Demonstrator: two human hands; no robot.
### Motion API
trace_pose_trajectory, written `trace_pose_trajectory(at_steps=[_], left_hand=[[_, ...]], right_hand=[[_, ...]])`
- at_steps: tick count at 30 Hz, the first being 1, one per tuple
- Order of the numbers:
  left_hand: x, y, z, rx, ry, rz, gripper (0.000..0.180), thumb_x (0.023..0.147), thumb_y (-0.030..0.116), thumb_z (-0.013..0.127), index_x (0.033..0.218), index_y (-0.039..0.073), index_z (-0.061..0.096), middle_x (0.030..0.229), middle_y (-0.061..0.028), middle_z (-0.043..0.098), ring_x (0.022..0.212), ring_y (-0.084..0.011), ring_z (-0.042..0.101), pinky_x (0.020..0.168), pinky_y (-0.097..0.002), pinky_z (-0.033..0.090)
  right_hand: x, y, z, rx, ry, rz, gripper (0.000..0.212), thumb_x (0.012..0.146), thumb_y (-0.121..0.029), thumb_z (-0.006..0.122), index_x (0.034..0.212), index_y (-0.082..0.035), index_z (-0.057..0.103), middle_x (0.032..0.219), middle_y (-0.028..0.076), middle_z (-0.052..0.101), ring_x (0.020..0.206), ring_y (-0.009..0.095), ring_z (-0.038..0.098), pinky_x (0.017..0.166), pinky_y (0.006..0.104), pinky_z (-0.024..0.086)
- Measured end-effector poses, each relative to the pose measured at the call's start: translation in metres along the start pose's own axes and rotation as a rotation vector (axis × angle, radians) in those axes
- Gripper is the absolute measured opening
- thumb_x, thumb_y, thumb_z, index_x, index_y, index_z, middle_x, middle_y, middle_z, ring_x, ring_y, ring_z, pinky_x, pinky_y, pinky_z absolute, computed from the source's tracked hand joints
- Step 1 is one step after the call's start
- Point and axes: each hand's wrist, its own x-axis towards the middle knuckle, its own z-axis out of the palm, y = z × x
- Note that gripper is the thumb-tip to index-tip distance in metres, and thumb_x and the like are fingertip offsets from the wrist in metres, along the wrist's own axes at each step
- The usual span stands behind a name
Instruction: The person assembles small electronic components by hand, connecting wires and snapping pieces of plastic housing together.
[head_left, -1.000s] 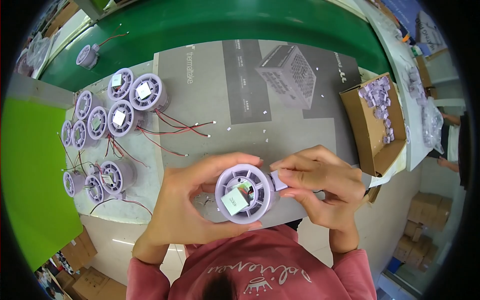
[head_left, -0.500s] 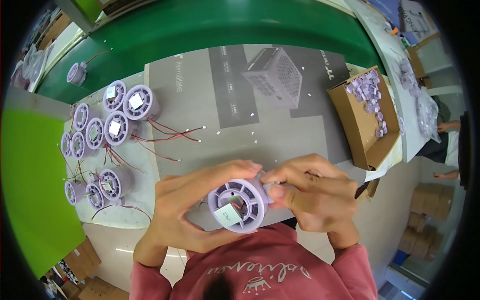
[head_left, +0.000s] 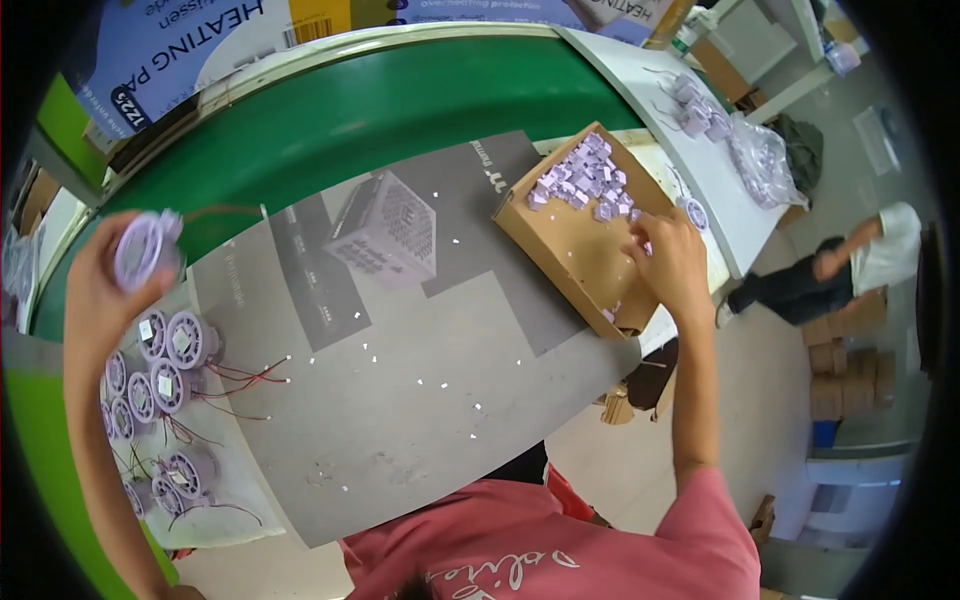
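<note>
At the left, by the green belt, my left hand [head_left: 105, 285] grips a round lavender fan unit [head_left: 138, 252] between thumb and fingers. A blurred reddish wire [head_left: 225, 210] trails from it, ending in a pale tip. My right hand [head_left: 675, 260] reaches into a shallow cardboard box [head_left: 555, 262], its fingers pinched around a small lavender plastic piece [head_left: 648, 248]. More such small pieces [head_left: 585, 172] lie heaped at the box's far end. Below my left hand stand several similar fan units [head_left: 187, 340] with white square labels and red and black wires.
A grey printed mat [head_left: 400, 400] covers the table, with small white scraps scattered on it. Behind it runs the green belt [head_left: 330, 155]. On a white side bench [head_left: 655, 85] lie lavender parts and a clear plastic bag [head_left: 765, 155]. Another person [head_left: 880, 250] stands at the far right.
My hands were together before me on a fan unit. Now they are wide apart: left at the belt with a fan unit, right in the box. The view has swung rightward.
</note>
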Motion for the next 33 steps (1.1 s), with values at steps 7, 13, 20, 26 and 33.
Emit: trace_pose_trajectory(at_steps=[7,13,20,26,33], left_hand=[[0.132,-0.099,0.009,0.233,0.131,-0.119,0.071,0.065,0.034,0.09,0.122,0.0,0.064,0.112,-0.0132,0.07,0.102,-0.0214,0.065,0.094,-0.0334,0.05],[0.116,-0.123,0.01,0.176,-0.142,-0.203,0.079,0.067,0.037,0.091,0.129,0.001,0.058,0.117,-0.0145,0.068,0.108,-0.0256,0.064,0.097,-0.0343,0.048],[0.006,-0.004,-0.009,0.622,-0.359,0.158,0.079,0.08,0.045,0.077,0.141,0.006,0.046,0.137,-0.0214,0.055,0.129,-0.039,0.051,0.11,-0.0463,0.037],[-0.082,0.017,0.028,0.615,-0.309,0.181,0.078,0.06,0.004,0.086,0.131,0.01,0.054,0.126,-0.0161,0.061,0.121,-0.0363,0.055,0.108,-0.0468,0.041],[-0.074,0.054,0.028,0.378,-0.118,0.095,0.063,0.056,0.003,0.087,0.114,0.006,0.063,0.093,-0.0164,0.07,0.08,-0.0343,0.068,0.076,-0.0396,0.055]], right_hand=[[-0.003,0.034,0.031,-0.167,-0.13,-0.038,0.011,0.074,-0.011,0.072,0.075,-0.002,0.066,0.081,0.021,0.065,0.085,0.04,0.062,0.076,0.0499,0.049],[0.004,0.043,0.048,-0.165,-0.177,-0.061,0.001,0.075,-0.001,0.061,0.075,0.0,0.061,0.079,0.022,0.061,0.082,0.043,0.058,0.073,0.0541,0.045],[0.0,0.062,0.051,-0.091,-0.029,-0.055,0.008,0.074,0.001,0.06,0.081,0.001,0.065,0.081,0.024,0.065,0.083,0.044,0.06,0.073,0.0542,0.046],[0.021,0.046,0.045,0.047,-0.173,-0.049,0.016,0.066,-0.003,0.069,0.08,-0.002,0.06,0.086,0.02,0.06,0.085,0.042,0.059,0.076,0.0502,0.049],[0.006,0.019,-0.01,0.74,-0.228,0.054,0.04,0.07,0.011,0.061,0.108,-0.001,0.064,0.107,0.015,0.069,0.104,0.025,0.067,0.087,0.0336,0.052]])
